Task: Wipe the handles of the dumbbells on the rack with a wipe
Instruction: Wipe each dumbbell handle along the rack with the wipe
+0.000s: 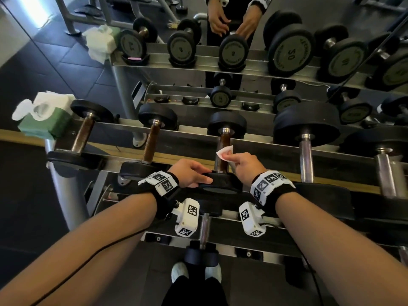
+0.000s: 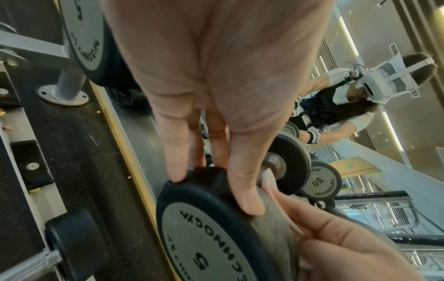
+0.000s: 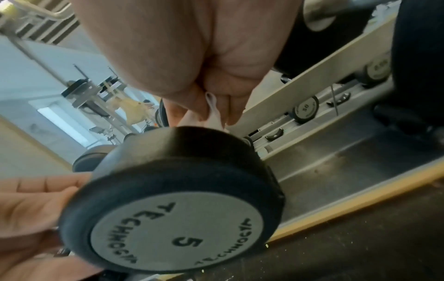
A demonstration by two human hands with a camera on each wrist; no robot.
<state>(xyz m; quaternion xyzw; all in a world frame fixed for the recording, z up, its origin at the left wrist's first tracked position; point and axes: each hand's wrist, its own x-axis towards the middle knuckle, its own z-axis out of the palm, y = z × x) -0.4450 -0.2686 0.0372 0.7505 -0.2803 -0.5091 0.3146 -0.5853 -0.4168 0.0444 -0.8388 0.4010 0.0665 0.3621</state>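
On the rack's (image 1: 276,146) top tier, the third dumbbell from the left has a brown handle (image 1: 224,140) and a grey end plate marked 5 (image 3: 177,214). My left hand (image 1: 203,175) grips its near head (image 1: 220,184), with fingers over the rim (image 2: 206,228) and the thumb along the top. My right hand (image 1: 231,155) pinches a small white wipe (image 1: 224,151) just right of the handle, close to it. I cannot tell whether the wipe touches the handle. The wipe (image 3: 212,112) shows between the right fingertips above the head, and its edge (image 2: 271,182) beside the left thumb.
Two brown-handled dumbbells (image 1: 152,144) lie to the left and larger chrome-handled ones (image 1: 306,155) to the right. A green box of wipes (image 1: 44,120) sits at the rack's left end. A mirror behind repeats the rack. A small dumbbell (image 1: 204,228) lies on the lower tier below my wrists.
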